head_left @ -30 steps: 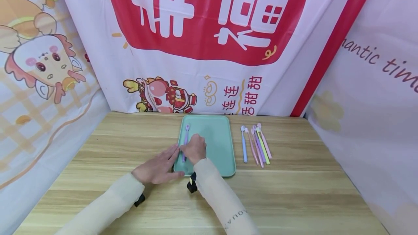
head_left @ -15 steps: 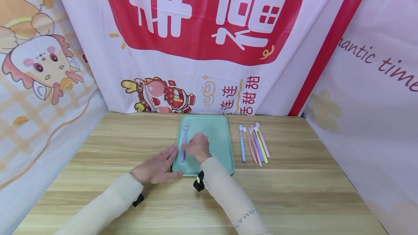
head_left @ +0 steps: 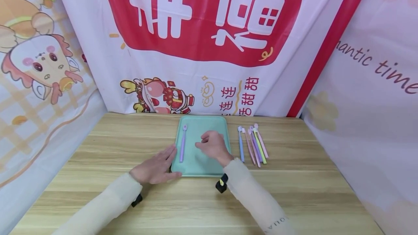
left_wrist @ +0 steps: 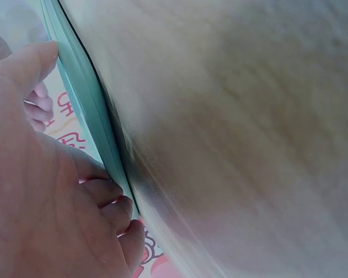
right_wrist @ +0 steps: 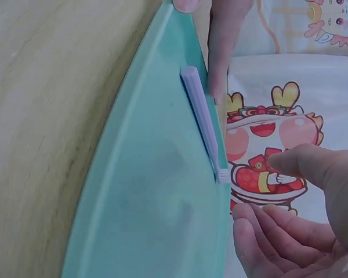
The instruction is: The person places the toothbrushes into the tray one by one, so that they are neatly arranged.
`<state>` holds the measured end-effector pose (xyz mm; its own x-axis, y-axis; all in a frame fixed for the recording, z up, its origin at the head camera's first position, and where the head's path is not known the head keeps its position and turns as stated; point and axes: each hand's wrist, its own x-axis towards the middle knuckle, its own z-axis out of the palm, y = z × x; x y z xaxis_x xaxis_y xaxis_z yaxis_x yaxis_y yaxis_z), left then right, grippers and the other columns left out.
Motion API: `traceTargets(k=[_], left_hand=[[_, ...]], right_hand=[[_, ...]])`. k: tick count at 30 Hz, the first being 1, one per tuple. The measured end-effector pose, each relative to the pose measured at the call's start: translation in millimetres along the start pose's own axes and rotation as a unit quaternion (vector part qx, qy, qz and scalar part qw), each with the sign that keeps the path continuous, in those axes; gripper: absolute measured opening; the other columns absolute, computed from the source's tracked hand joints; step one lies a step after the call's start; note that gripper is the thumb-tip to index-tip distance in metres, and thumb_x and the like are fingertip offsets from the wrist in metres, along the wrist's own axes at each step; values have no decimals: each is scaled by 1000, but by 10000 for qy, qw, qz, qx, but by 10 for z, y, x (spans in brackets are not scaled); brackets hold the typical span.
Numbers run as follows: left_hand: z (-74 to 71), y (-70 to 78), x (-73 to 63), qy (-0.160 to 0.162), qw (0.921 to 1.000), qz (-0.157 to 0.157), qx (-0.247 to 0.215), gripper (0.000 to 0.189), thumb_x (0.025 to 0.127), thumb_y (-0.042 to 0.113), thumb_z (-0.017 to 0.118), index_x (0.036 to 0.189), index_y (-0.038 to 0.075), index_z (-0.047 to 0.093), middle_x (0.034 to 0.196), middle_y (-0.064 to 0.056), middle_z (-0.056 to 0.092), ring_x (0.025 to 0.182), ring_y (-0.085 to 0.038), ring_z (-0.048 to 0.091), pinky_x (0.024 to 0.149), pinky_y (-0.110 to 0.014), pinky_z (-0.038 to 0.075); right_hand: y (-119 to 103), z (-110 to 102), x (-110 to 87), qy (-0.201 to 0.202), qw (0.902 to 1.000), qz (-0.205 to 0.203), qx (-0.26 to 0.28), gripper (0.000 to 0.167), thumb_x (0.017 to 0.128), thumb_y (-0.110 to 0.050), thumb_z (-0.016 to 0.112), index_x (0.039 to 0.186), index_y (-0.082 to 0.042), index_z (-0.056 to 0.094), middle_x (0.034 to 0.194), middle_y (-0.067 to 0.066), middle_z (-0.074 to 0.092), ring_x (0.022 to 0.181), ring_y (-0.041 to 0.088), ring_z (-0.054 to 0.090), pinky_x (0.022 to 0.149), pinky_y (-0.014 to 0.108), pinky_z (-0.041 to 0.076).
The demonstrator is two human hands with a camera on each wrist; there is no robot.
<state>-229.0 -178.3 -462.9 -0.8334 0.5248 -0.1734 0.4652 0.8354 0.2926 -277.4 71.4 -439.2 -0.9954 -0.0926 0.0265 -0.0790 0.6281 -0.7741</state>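
Observation:
A mint-green tray point(head_left: 204, 168) lies on the wooden table, and one purple toothbrush point(head_left: 183, 146) rests along its left side, head toward the back. My left hand point(head_left: 156, 167) touches the tray's left edge and front left corner with extended fingers; the left wrist view shows the fingertips against the rim point(left_wrist: 90, 95). Above the middle of the tray hovers my right hand point(head_left: 213, 146), its fingers loosely bent. Thumb and fingers are apart with nothing between them in the right wrist view, where the purple toothbrush point(right_wrist: 202, 116) lies on the tray beyond the hand.
Right of the tray, a blue toothbrush point(head_left: 241, 146) lies beside a cluster of several pink, purple and green toothbrushes point(head_left: 259, 142). A printed cloth point(head_left: 209, 53) hangs behind the table, with more cloth at both sides.
My right hand has let go of the purple toothbrush, left on the tray, and moved right over the tray's middle. My left hand stays at the tray's edge.

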Motion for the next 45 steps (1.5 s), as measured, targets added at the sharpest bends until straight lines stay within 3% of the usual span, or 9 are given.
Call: traceTargets(k=[9, 17, 26, 35, 45], left_hand=[[-6, 20, -11, -82, 10000, -36, -11, 102, 102, 66, 54, 166, -4, 18, 178, -21, 12, 165, -39, 17, 132, -58, 25], [7, 16, -7, -59, 10000, 4, 34, 102, 102, 66, 53, 167, -3, 18, 178, -21, 12, 165, -39, 16, 132, -58, 25], [-8, 14, -23, -11, 10000, 48, -31, 102, 102, 65, 55, 166, -5, 19, 177, -22, 12, 164, -41, 18, 131, -59, 27], [-23, 21, -34, -35, 10000, 4, -85, 102, 102, 65, 56, 166, -5, 19, 177, -21, 12, 165, -40, 18, 131, -58, 27], [-36, 30, -36, -65, 10000, 14, -58, 101, 103, 65, 54, 166, -6, 18, 177, -23, 12, 165, -40, 17, 132, -59, 25]], right_hand=[[181, -546, -105, 32, 9995, -293, -86, 37, 91, -26, 82, 122, -8, 74, 116, 11, 78, 104, 20, 74, 92, 35, 63], [443, -1129, -154, -376, 9954, -869, -115, 50, 94, -20, 80, 136, 0, 66, 128, 17, 74, 118, 30, 72, 104, 44, 60], [753, -1644, -199, -800, 9866, -932, -1076, 55, 95, -27, 80, 142, -4, 63, 134, 17, 71, 123, 33, 70, 107, 52, 58], [1047, -1919, -114, -1035, 9743, -1028, -1714, 45, 94, -15, 79, 134, 2, 66, 132, 25, 71, 121, 41, 70, 104, 56, 58], [1224, -2037, -32, -1049, 9659, -733, -2249, 40, 95, -14, 78, 129, 4, 67, 129, 25, 72, 117, 39, 71, 100, 54, 61]])
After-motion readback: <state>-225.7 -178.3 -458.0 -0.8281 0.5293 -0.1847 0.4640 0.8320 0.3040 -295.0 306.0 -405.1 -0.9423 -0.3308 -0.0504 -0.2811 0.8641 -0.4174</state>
